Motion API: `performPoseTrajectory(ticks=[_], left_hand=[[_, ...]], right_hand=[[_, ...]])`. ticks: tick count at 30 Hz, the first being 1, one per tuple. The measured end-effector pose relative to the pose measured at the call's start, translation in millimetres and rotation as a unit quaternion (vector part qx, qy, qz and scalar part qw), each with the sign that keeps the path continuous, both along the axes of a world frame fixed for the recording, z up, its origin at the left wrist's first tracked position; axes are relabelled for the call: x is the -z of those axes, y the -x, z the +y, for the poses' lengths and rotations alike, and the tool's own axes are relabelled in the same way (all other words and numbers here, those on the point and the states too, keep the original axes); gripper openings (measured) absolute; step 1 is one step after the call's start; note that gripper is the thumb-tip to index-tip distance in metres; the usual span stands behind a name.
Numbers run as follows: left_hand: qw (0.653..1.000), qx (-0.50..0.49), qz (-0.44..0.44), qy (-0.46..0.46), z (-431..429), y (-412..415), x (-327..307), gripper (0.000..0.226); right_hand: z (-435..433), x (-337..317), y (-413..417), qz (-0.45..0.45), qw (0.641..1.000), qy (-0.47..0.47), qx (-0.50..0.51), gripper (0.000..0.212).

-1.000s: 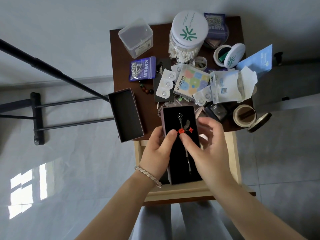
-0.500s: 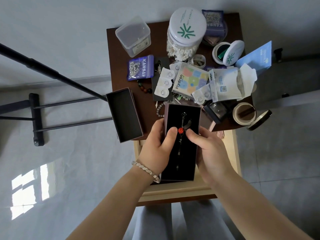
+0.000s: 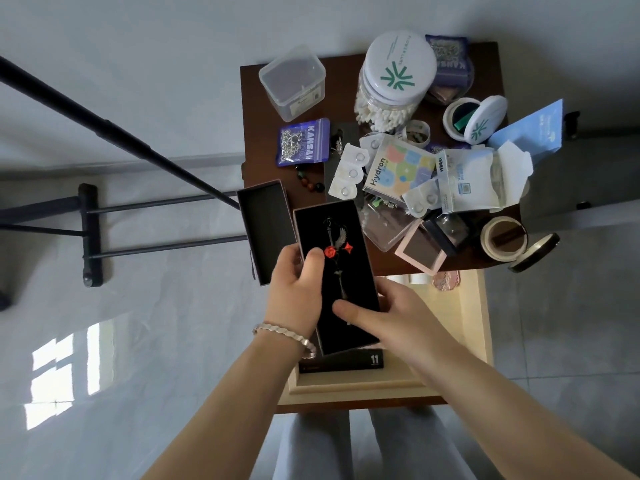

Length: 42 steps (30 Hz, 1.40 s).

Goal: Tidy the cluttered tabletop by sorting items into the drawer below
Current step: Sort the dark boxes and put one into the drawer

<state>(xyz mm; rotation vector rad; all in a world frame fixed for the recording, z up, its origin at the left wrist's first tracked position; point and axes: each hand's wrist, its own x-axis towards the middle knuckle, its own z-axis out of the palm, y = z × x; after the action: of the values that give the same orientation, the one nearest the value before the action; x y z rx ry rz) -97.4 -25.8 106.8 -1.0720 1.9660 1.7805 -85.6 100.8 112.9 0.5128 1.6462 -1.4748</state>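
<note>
My left grip (image 3: 298, 292) curled round the left edge of the open black jewellery box (image 3: 360, 282), thumb on the lining beside the red rose pendant (image 3: 335, 251). My right grip (image 3: 391, 317) clasped its lower right side. The box hung over the open drawer (image 3: 474, 306), its far end above the desk (image 3: 256, 133). The lid (image 3: 266, 220) lay alongside.

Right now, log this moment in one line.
left hand: grips black box | right hand: grips black box | black box: above open drawer | lid: tabletop's left edge
</note>
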Motion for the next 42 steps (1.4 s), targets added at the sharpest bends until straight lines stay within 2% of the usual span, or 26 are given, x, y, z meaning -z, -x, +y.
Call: performPoseTrajectory(ticks=[3, 6, 8, 10, 12, 13, 14, 16, 19, 21, 24, 27, 29, 31, 33, 35, 40, 42], left_hand=[[0.999, -0.012, -0.017, -0.033, -19, -2, -3, 0.019], [1.0, -0.022, -0.009, 0.005, -39, -8, -2, 0.021], [0.998, -0.058, -0.021, 0.012, -51, -11, 1, 0.019], [0.994, -0.099, -0.045, 0.016, -69, -14, 7, 0.022], [0.989, -0.127, -0.069, 0.019, -89, -18, 15, 0.026], [0.987, -0.137, -0.078, 0.021, -99, -19, 18, 0.027], [0.985, -0.145, -0.089, 0.023, -106, -21, 20, 0.027], [0.982, -0.152, -0.108, 0.017, -121, -23, 23, 0.028], [0.983, -0.147, -0.113, -0.008, -136, -26, 23, 0.028], [0.984, -0.138, -0.108, -0.028, -139, -27, 22, 0.027], [0.981, -0.143, -0.09, -0.091, -144, -28, 22, 0.02], [0.972, -0.158, -0.066, -0.164, -138, -24, 25, 0.011], [0.967, -0.151, -0.052, -0.197, -127, -20, 26, 0.007], [0.967, -0.134, -0.04, -0.214, -113, -15, 25, 0.019], [0.967, -0.103, -0.034, -0.232, -94, -11, 21, 0.027], [0.958, -0.067, -0.023, -0.278, -72, -8, 15, 0.018], [0.934, -0.025, -0.036, -0.355, -25, -5, 16, 0.048], [0.933, -0.031, -0.044, -0.355, -2, -4, 21, 0.051]], right_hand=[[-11, -2, 4, 0.009, 1.0, 0.01, -0.019, 0.037], [-31, 1, 7, 0.065, 0.993, 0.001, -0.098, 0.039], [-43, 8, 11, 0.071, 0.988, 0.005, -0.14, 0.034], [-56, 20, 16, 0.069, 0.992, -0.006, -0.107, 0.034], [-71, 39, 27, 0.114, 0.987, -0.106, -0.047, 0.038], [-79, 48, 34, 0.144, 0.973, -0.177, -0.039, 0.042], [-86, 55, 40, 0.162, 0.958, -0.233, -0.044, 0.048], [-105, 73, 52, 0.162, 0.941, -0.284, -0.082, 0.055], [-126, 96, 60, 0.139, 0.922, -0.334, -0.138, 0.039], [-128, 99, 59, 0.139, 0.92, -0.351, -0.106, 0.03], [-124, 79, 53, 0.184, 0.938, -0.29, -0.051, 0.024], [-111, 41, 39, 0.233, 0.946, -0.221, -0.038, 0.013], [-102, 17, 25, 0.198, 0.967, -0.148, -0.057, 0.019], [-95, 2, 11, 0.128, 0.987, -0.055, -0.076, 0.027], [-83, -1, 4, 0.093, 0.994, -0.014, -0.06, 0.033], [-65, 2, 2, 0.081, 0.997, -0.011, -0.018, 0.037], [-24, 13, -3, 0.132, 0.987, -0.091, -0.006, 0.042], [-5, 16, -5, 0.157, 0.978, -0.135, -0.02, 0.047]])
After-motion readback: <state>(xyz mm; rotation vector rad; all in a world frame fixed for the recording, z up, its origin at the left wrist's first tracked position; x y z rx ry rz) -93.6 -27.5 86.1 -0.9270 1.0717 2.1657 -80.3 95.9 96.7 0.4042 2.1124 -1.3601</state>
